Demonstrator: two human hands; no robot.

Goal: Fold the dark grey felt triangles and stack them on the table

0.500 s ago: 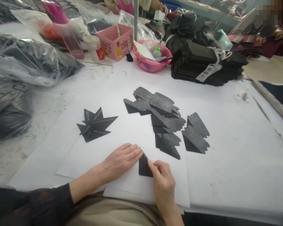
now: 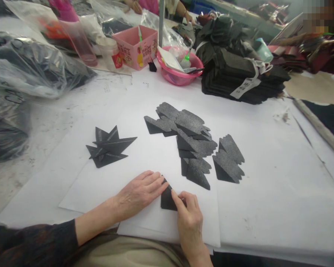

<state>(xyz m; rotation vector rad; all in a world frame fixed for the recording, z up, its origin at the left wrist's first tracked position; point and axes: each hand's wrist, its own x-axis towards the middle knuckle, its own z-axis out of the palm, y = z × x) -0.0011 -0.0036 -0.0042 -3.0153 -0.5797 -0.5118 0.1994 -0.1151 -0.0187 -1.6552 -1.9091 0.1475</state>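
A small black triangular piece (image 2: 167, 201) lies on the white paper in front of me, with a narrow strip along its slanted edge. My left hand (image 2: 140, 191) is flat, fingers stretched out and together, the fingertips resting on the upper corner of the piece. My right hand (image 2: 190, 215) is closed on the slanted edge, thumb and forefinger pinching it; the right part of the piece is hidden under that hand. Beyond my hands lie overlapping black pieces with speckled grey flaps (image 2: 196, 139). To the left is a small heap of black pointed pieces (image 2: 110, 146).
Two more speckled pieces (image 2: 228, 159) lie to the right. At the back stand a pink box (image 2: 136, 48), a pink basin (image 2: 180, 76) with tools and a tied black stack (image 2: 231, 74). Plastic-wrapped bundles (image 2: 39, 63) crowd the left. Another person's hand (image 2: 187, 16) shows at the top.
My hands keep nearly the same hold on the black piece. The view has shifted slightly. At the back, the other person's hand has moved down, and the pale item near it no longer shows.
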